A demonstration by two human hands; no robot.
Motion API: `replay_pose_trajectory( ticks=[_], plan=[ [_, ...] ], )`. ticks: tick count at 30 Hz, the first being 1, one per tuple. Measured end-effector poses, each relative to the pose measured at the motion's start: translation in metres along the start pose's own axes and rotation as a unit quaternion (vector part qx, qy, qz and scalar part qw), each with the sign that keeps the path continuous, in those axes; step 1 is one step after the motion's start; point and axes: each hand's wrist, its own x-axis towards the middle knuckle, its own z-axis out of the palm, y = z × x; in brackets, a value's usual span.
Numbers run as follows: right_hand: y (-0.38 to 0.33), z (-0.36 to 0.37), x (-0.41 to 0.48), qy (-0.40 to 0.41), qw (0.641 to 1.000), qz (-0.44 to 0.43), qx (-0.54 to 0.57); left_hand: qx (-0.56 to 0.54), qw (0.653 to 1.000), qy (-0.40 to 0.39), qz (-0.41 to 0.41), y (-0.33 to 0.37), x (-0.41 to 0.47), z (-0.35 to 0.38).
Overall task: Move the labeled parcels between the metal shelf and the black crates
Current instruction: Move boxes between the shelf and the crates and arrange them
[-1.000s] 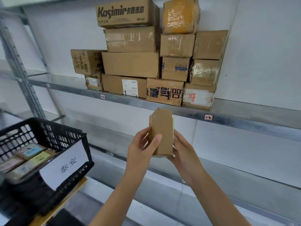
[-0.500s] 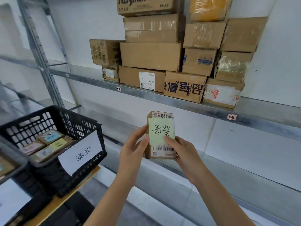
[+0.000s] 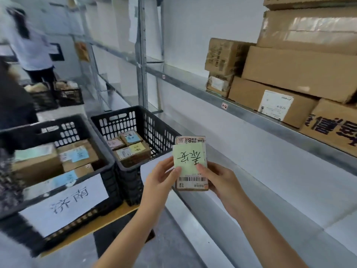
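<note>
A small brown parcel (image 3: 191, 180) with a green handwritten note and a barcode label is held upright in front of me by both hands. My left hand (image 3: 160, 180) grips its left edge, thumb on the note. My right hand (image 3: 218, 178) grips its right edge. Left of the parcel stands a black crate (image 3: 154, 130) holding several small labeled parcels. A second black crate (image 3: 108, 171) with a white paper sign sits nearer left, with larger labeled boxes inside. The metal shelf (image 3: 251, 115) on the right carries stacked cardboard boxes (image 3: 301, 72).
Both crates rest on a yellow-edged board (image 3: 116, 215). A lower shelf level (image 3: 241, 190) runs under my hands. A shelf upright (image 3: 142, 55) rises behind the crates. A person in a white top (image 3: 29, 45) stands far left beside more crates (image 3: 67, 93).
The parcel was turned so its green note faces me. My view has swung left, bringing the second crate and the far person into sight. Both hands still hold the parcel.
</note>
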Motion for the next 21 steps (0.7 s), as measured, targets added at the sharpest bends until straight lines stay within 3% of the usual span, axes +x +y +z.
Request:
replay_pose_trajectory(
  ticks=[15,21],
  plan=[
    [0.000,0.205,0.159,-0.152,0.987,0.033,-0.035,0.048,0.984,0.171,0.027,0.037,0.090,-0.194],
    [0.018,0.275,0.203,-0.220,0.971,0.085,-0.037,0.114,0.956,0.271,0.018,0.045,0.100,-0.275]
  ],
)
